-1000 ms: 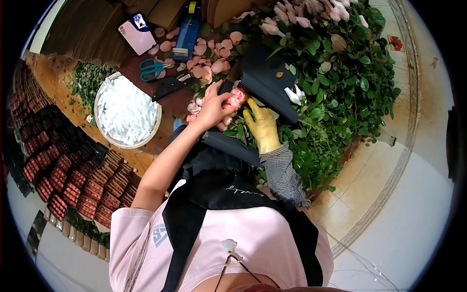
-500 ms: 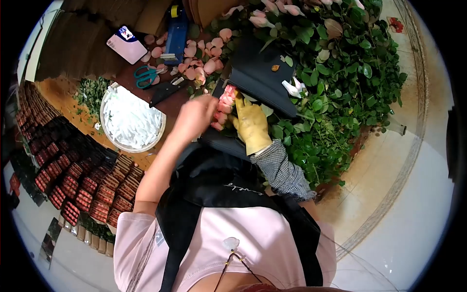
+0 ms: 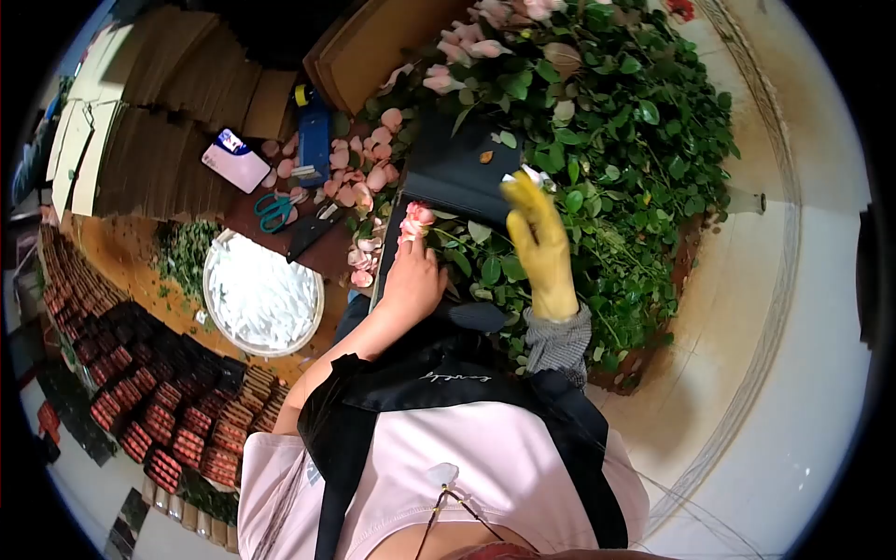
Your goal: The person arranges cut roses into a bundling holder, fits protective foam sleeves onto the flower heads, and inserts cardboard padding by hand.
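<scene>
My bare left hand has its fingers at a pink rose, which lies over the edge of a black board or pad; its leafy stem points right. The fingers are closed against the bloom. To the right, my right hand wears a yellow glove and is raised over the leaves. Its fingers are stretched out and slightly apart, with nothing visible in them. The fingertips are beside a white-covered bud at the edge of a black flap. Loose petals lie left of the board.
A large heap of leafy rose stems fills the right. At left are a basin of white sleeves, teal scissors, a black-handled knife, a phone, a blue tape dispenser, and stacked cardboard.
My gloved right hand has left the roses and moved right and up to the white-covered bud. My left hand now rests at one bloom. The view has shifted; several blooms are no longer on the board.
</scene>
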Motion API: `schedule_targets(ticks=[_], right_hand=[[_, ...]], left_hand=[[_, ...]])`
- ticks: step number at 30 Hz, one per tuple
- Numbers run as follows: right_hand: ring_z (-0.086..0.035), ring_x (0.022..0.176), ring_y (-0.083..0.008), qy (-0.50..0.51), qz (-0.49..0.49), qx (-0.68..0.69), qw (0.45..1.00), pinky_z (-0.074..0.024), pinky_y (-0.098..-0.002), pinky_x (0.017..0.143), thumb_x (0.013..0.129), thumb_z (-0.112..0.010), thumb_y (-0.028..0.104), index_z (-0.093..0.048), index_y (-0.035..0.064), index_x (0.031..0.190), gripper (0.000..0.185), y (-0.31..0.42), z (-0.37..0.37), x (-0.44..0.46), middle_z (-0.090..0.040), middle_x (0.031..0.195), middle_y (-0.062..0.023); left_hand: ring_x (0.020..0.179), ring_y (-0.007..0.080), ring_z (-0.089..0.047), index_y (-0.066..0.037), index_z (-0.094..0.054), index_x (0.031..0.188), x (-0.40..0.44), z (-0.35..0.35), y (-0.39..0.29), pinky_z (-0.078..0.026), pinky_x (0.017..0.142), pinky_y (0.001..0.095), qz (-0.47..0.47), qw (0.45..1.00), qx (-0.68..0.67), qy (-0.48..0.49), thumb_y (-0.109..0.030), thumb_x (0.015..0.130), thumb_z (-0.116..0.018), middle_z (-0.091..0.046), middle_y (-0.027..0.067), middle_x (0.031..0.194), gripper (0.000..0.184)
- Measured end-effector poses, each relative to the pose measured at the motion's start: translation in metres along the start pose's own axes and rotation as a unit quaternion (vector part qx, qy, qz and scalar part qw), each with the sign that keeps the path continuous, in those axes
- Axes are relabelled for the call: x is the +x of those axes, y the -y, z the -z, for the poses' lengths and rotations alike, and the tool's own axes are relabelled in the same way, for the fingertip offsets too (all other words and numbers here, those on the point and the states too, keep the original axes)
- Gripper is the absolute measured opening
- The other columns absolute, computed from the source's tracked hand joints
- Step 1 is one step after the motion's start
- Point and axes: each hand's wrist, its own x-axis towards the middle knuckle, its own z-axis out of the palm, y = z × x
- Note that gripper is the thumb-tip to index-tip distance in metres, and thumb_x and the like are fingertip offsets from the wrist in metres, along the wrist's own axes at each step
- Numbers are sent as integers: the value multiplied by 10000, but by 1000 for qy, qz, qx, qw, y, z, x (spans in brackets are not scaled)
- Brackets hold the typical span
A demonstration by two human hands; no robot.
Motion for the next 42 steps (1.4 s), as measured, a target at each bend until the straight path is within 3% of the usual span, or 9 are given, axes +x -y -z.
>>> schedule_targets(ticks=[3, 9, 12, 16, 17, 26, 31, 34, 42], right_hand=[[-587, 1225, -262, -22, -262, -290, 920, -454, -329, 1031, 964, -668, 249, -520, 100, 1421, 503, -34, 23, 13, -651, 1287, -131], [-561, 901, -125, -76, -62, -38, 994, -483, -276, 893, 1019, -571, 184, -457, 149, 1496, 491, -10, 48, 1, -631, 1089, -31], [-621, 1127, -212, -144, 117, 182, 966, -512, -338, 968, 1041, -492, 310, -424, 32, 1483, 526, 30, 45, -17, -614, 1292, -131], [-580, 1246, -286, 317, 78, 185, 927, -417, -396, 1104, 1032, -495, 458, -391, -16, 1477, 659, 13, 92, -20, -651, 1244, -202], [-543, 1291, -266, 328, -147, 106, 927, -373, -368, 1136, 1045, -507, 368, -390, -6, 1483, 587, 55, 77, -13, -611, 1322, -180], [-432, 1383, -353, 398, 21, -242, 885, -345, -392, 1146, 975, -616, 309, -443, 57, 1471, 583, -41, -26, 12, -451, 1498, -211], [-352, 1435, -346, 341, 99, -552, 754, -361, -425, 1139, 919, -637, 391, -288, 48, 1541, 792, -61, -64, -37, -323, 1568, -231], [-302, 1465, -316, 346, 87, -582, 731, -345, -414, 1142, 933, -603, 439, -215, 66, 1569, 833, -66, -67, -35, -286, 1595, -199], [-320, 1455, -325, 352, 62, -566, 743, -337, -413, 1152, 926, -627, 438, -244, 69, 1559, 827, -60, -68, -32, -316, 1580, -202]], left_hand=[[1207, 480, -499, 137, -649, 1089, 2, -11, 2, -374, 1115, 503, -7, 1000, 21, -7, -344, 903, -610, -503, 353, 1322, 517], [1166, 471, -521, 113, -668, 1062, 3, -4, 4, -417, 1053, 480, -27, 996, 86, 13, -390, 900, -598, -593, 320, 1212, 534], [1098, 441, -547, 76, -688, 997, 4, -17, 7, -434, 1015, 467, -14, 997, 44, -59, -407, 885, -611, -606, 304, 1176, 502], [1141, 434, -533, 57, -679, 1058, 5, 3, -1, -413, 1042, 448, -1, 996, 88, 33, -360, 908, -586, -598, 254, 1225, 454], [1178, 369, -537, 57, -677, 1073, 1, 1, 10, -436, 1018, 425, -194, 908, 150, -339, -313, 922, -571, -604, 207, 1230, 413], [1048, 347, -620, -7, -681, 1108, -49, 59, 74, -507, 856, 427, -6, 995, -92, -30, -260, 892, -637, -656, 231, 1101, 335], [821, 391, -608, -35, -639, 827, -22, 131, 149, -504, 721, 509, 73, 943, -52, -320, -117, 855, -617, -607, 178, 821, 90], [912, 425, -616, -2, -657, 1048, 55, 145, 211, -508, 782, 495, 102, 881, -10, -462, -114, 872, -612, -644, 221, 955, 214], [1171, 460, -567, 41, -674, 1139, 176, 120, 300, -514, 955, 474, 363, 899, -30, -245, -171, 889, -607, -471, 329, 1371, 335]])
